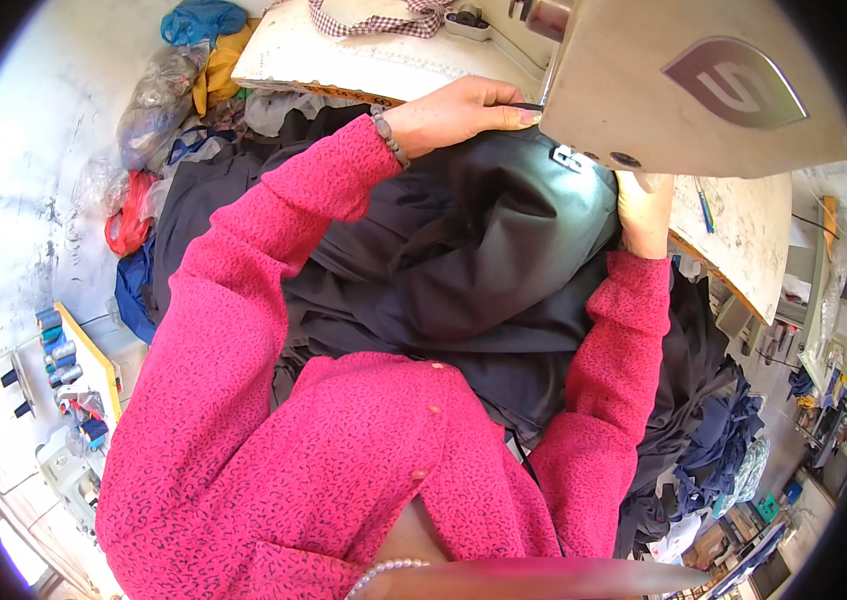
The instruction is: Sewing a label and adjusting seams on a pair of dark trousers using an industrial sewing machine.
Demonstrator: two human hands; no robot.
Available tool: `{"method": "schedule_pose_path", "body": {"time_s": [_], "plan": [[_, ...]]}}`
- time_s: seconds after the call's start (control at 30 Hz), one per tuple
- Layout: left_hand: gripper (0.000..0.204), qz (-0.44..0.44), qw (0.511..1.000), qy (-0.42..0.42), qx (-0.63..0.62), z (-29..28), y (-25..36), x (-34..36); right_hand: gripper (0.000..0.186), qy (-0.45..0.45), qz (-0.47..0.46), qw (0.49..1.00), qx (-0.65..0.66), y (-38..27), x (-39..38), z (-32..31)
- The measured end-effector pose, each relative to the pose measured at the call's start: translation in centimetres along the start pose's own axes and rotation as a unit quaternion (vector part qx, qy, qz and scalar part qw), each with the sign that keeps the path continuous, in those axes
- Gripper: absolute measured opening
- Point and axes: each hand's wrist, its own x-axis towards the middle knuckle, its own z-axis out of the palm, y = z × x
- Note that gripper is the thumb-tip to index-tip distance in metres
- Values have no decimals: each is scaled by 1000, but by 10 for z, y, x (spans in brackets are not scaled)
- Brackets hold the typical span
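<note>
A dark cloth garment (484,240) spreads over my lap and up to the sewing machine (664,90). My left hand (464,115) pinches the cloth's edge between thumb and fingers, just left of the machine head. Under the machine's right side is my right hand (646,210), with its fingers hidden behind the head. The cloth runs up between my hands and is lit brightly near the needle area, where a small metal part (571,158) shows. The needle itself I cannot make out.
On the white table (344,60) lies a checked cloth strip (379,18). Plastic bags (159,95) pile up at the left. A small blue-handled tool (706,207) rests on the tabletop at right. Thread spools (59,350) stand at lower left, and dark cloths (719,430) heap at lower right.
</note>
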Motion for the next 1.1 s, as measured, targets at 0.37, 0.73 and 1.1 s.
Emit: {"method": "schedule_pose_path", "body": {"time_s": [0.37,0.73,1.1], "plan": [[33,-17,1000,-10,-23,0,0,1,29,31,-47,998,-15,-6,0,5],[37,-31,998,-37,-51,-3,-2,2,24,42,-30,999,-8,-11,-3,8],[38,-30,995,-48,-77,-4,-4,4,26,35,-22,999,-6,-5,1,8]]}}
